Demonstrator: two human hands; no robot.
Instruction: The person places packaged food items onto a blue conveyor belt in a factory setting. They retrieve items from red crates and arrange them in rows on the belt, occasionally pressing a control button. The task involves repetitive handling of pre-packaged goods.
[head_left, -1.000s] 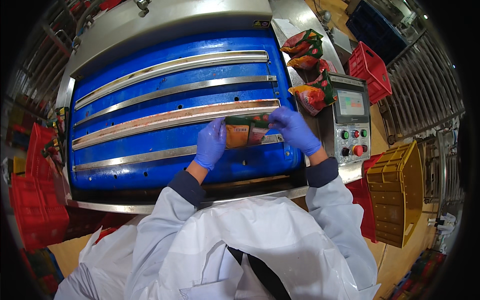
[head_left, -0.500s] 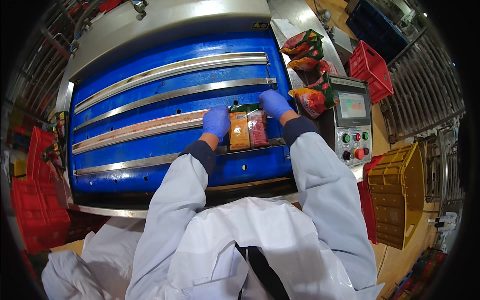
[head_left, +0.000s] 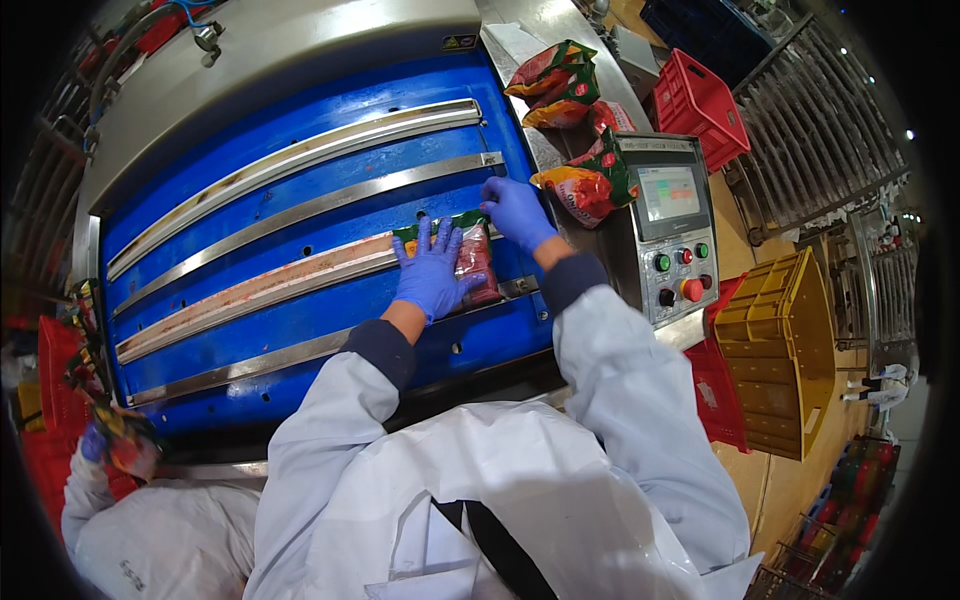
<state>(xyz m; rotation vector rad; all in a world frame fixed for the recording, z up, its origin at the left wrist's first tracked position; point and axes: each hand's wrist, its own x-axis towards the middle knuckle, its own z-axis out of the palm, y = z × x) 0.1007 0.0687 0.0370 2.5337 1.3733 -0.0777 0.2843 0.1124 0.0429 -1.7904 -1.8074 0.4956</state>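
Observation:
A flat plastic food packet [head_left: 475, 262] with a green top edge and reddish contents lies across the lower sealing bar [head_left: 250, 292] on the blue machine bed [head_left: 340, 233]. My left hand [head_left: 430, 268], in a blue glove, rests on its left part with fingers spread, covering much of its yellow panel. At the packet's top right corner is my right hand [head_left: 517, 212], also gloved. Its thumb and fingers are pinched together on the green edge.
Several filled packets [head_left: 585, 185] stand right of the bed beside a control panel [head_left: 670, 220] with buttons. Red crate [head_left: 700, 110] and yellow crate [head_left: 768, 350] sit farther right. At lower left, a co-worker's gloved hand [head_left: 94, 443] holds another packet [head_left: 130, 440].
My left hand has moved from the packet's upper left edge onto its face, fingers spreading. My right hand stays at the top right corner. The co-worker's hand and packet have come into view.

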